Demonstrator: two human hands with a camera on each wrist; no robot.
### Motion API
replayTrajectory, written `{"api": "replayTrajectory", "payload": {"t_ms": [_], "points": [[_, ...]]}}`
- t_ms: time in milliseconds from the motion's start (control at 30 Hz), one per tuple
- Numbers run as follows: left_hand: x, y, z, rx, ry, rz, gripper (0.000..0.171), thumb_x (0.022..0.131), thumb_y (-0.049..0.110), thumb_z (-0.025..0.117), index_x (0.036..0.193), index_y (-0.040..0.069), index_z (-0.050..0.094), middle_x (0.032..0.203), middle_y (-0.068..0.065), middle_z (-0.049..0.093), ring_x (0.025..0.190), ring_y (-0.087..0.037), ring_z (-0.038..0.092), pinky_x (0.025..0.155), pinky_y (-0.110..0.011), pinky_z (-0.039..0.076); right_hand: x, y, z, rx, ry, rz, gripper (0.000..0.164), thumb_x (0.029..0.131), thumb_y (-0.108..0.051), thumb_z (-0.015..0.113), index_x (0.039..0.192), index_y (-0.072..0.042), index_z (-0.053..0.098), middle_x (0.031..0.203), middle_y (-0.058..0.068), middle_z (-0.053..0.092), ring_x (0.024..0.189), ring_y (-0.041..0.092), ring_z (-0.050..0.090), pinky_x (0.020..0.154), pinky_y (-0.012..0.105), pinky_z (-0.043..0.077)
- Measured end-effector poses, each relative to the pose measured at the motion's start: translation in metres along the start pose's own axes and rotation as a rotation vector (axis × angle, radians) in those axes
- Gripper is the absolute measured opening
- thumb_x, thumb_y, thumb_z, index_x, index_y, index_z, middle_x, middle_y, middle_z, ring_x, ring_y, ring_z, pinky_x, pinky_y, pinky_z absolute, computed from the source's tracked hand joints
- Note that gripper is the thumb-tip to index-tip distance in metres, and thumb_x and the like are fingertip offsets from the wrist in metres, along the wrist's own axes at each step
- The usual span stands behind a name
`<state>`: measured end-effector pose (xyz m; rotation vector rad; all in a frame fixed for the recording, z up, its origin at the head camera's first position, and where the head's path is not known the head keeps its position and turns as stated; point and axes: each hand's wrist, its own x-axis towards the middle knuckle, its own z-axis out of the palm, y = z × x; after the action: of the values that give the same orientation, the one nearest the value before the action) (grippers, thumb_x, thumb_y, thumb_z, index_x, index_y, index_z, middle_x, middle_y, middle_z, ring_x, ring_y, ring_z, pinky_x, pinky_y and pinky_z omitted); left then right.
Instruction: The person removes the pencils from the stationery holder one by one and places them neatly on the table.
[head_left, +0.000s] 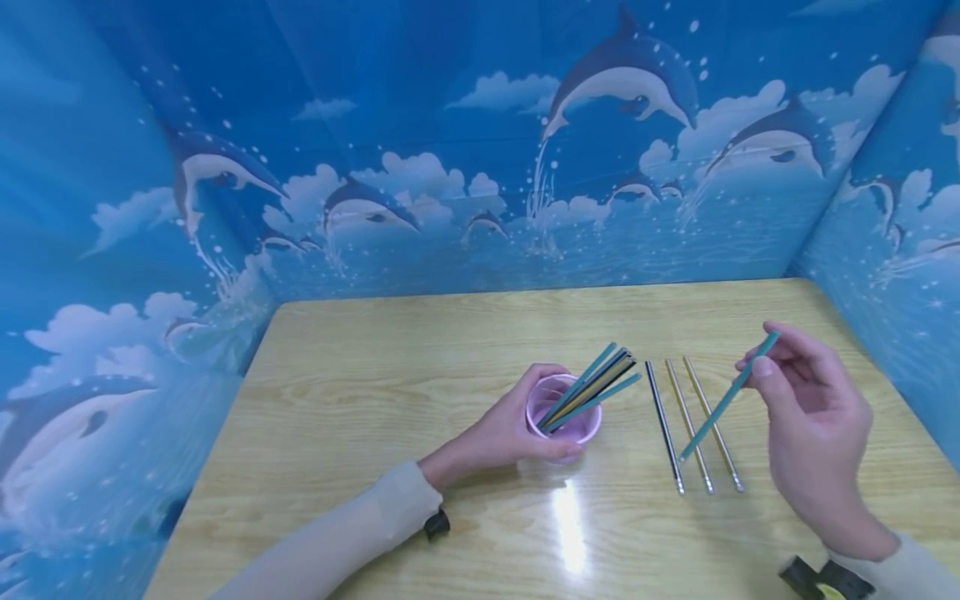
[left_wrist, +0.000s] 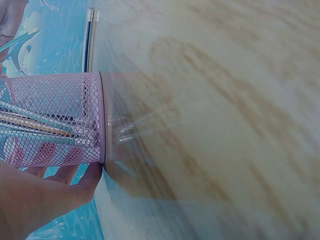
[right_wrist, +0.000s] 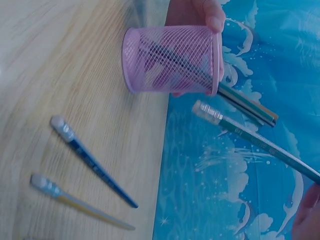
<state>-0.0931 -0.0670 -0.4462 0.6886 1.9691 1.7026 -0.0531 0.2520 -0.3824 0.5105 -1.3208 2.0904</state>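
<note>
My left hand (head_left: 525, 421) grips a pink mesh pencil cup (right_wrist: 172, 60) from its left side, fingers curled round it. Several pencils (head_left: 588, 387), green, dark and yellow, lean out of the cup toward the right. A green pencil (head_left: 723, 412) is pinched between the thumb and fingers of my right hand (head_left: 817, 433), its eraser end (right_wrist: 207, 111) pointing down. Under it on the table lie a dark blue pencil (head_left: 663, 425) and two yellow pencils, one nearer the dark one (head_left: 690, 425) and one farther right (head_left: 712, 425), their erasers toward me.
The wood-grain table (head_left: 360, 367) has a light glare in front of the cup. Blue cloth walls (head_left: 420, 233) printed with dolphins and clouds stand at its back and sides. Dark straps (head_left: 825, 579) sit at the wrists.
</note>
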Motion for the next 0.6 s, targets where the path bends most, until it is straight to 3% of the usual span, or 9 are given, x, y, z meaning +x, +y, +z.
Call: {"api": "replayTrajectory", "payload": {"t_ms": [133,367,600], "points": [[0.000,-0.001,0.000,-0.007,-0.003,0.002,0.092,0.084,0.017,0.097,0.156,0.036,0.042,0.150,0.010,0.058,0.138,-0.011,0.055,0.114,-0.035,0.049,0.005,-0.001,-0.012,-0.126,-0.036,0.061,0.042,0.095,0.031,0.052,0.137,0.030,0.050,0.105,0.024,0.069,0.092,0.026,0.072,0.082,0.026,0.064],[0.002,-0.003,0.000,-0.007,-0.003,0.007,0.093,0.084,0.017,0.097,0.157,0.034,0.042,0.150,0.010,0.058,0.138,-0.011,0.055,0.113,-0.035,0.050,0.011,-0.003,-0.033,-0.430,-0.078,0.314,0.041,0.102,0.018,0.062,0.142,0.013,0.061,0.108,0.013,0.068,0.090,0.014,0.072,0.079,0.018,0.062],[0.001,-0.002,0.000,0.003,0.009,0.008,0.093,0.084,0.018,0.098,0.157,0.033,0.042,0.150,0.010,0.058,0.138,-0.012,0.055,0.114,-0.035,0.050,0.018,0.005,-0.059,-0.599,-0.099,0.440,0.038,0.105,0.006,0.067,0.143,0.001,0.067,0.109,0.003,0.068,0.090,0.006,0.072,0.075,0.015,0.060]]}}
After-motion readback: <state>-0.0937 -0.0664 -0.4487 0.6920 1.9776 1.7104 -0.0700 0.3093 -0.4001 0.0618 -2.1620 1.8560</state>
